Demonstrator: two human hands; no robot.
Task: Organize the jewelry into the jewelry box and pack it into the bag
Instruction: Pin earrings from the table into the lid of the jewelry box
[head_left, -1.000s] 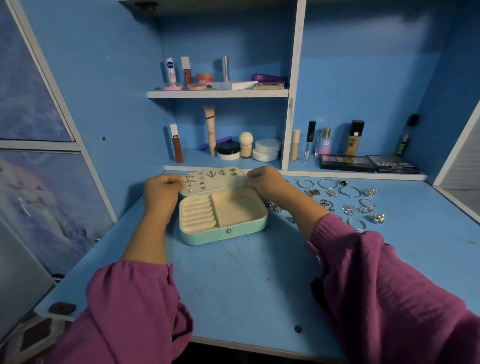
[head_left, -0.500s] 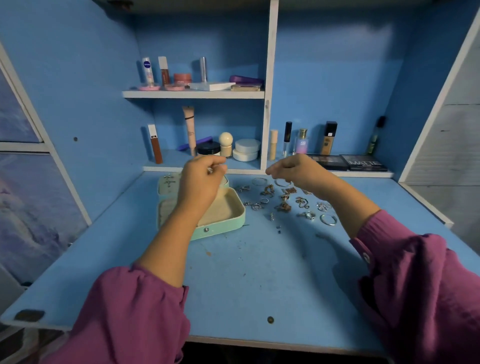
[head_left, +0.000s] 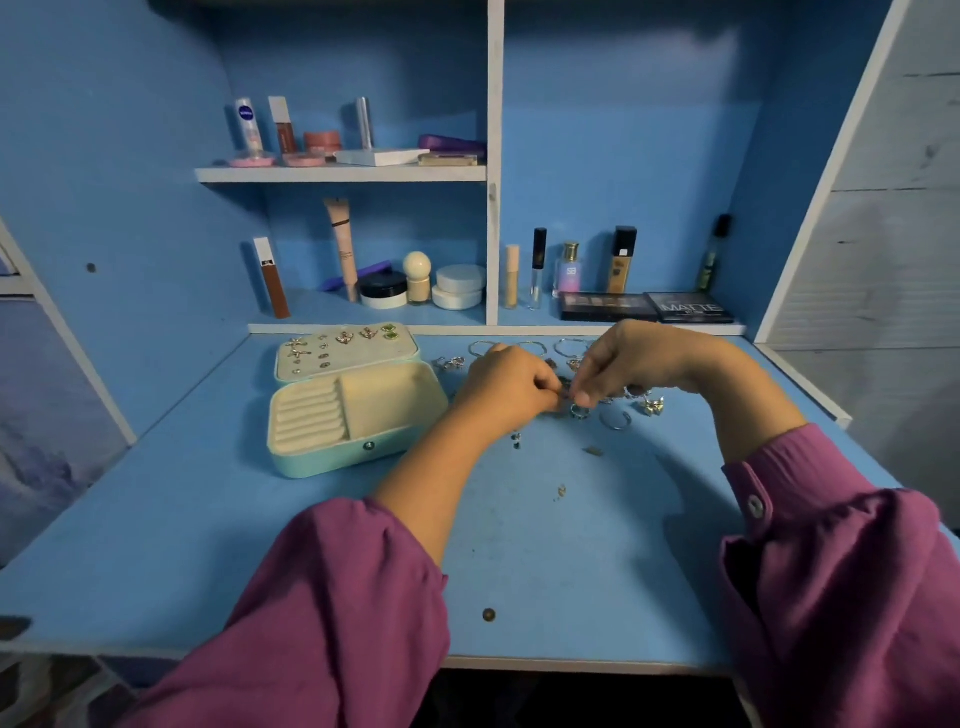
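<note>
**On the blue desk, both hands meet over the loose jewelry**

On the blue desk (head_left: 260, 545), the mint-green jewelry box (head_left: 353, 415) lies open to the left of centre. Its lid (head_left: 345, 352) is folded back flat toward the shelves, and its pale inner panel carries several pairs of earrings (head_left: 343, 340), among them a green pair at the right corner. The lower tray shows a row of ring rolls on the left and a plain cream compartment on the right; nothing can be made out lying in either.

Just to the right of the box, the loose jewelry (head_left: 615, 418) is scattered on the desk: thin hoops near the back edge, rings and small silver pieces nearer the front. The two hands come together directly above this scatter. The left hand (head_left: 511, 387) has its fingers curled, thumb and fingertips pinched toward the right hand. The right hand (head_left: 639, 358) arches over from the other side, its fingertips (head_left: 584, 397) drawn together in a pinch just above a ring (head_left: 579, 411) on the desk. A small dark piece seems to sit between the two sets of fingertips, but it is too small and blurred to name, and which hand truly has it cannot be told.

Both forearms emerge from purple sleeves (head_left: 337, 597). Behind, the shelves (head_left: 340, 174) hold cosmetics bottles, jars and two dark palettes (head_left: 647, 306).
</note>
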